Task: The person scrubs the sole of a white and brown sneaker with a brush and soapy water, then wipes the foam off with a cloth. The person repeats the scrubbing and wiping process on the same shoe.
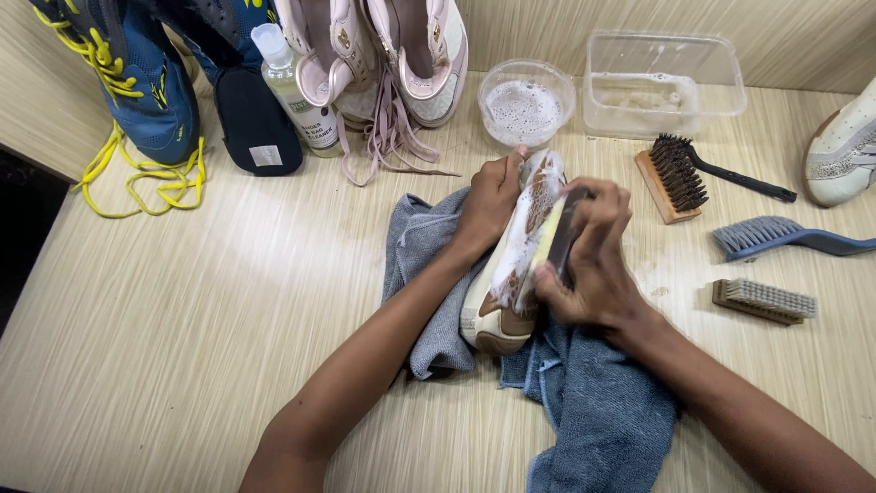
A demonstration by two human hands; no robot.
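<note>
The left hand point(493, 196) grips the far end of a white and brown shoe point(513, 265), fingers curled over its toe, holding it on its side. The right hand point(593, 251) is closed around a dark-backed brush point(561, 239) and presses it against the shoe's sole edge, which is coated in white foam. The two hands sit close together, one on each side of the shoe, and both are clamped on what they hold. The shoe rests on a crumpled grey-blue towel point(593, 411) that spreads from under the left wrist down toward the near edge of the pale wood-grain table point(182, 347). To the right of the right hand lie three more brushes, well apart from it: a wooden brush with dark bristles and a black handle point(680, 175), a blue-handled brush with pale bristles point(776, 236), and a small wooden block brush point(765, 300) nearest the person. Beyond the hands, a small round clear bowl of foamy water point(526, 102) stands just beside a clear rectangular tub point(662, 84). Farther left along the wall lean a pair of pink shoes point(383, 55) with loose laces, a small clear bottle point(297, 87) with a white cap, a dark insole point(255, 119), and a blue shoe with yellow laces point(137, 82). Part of a white shoe point(844, 146) shows at the right edge.
</note>
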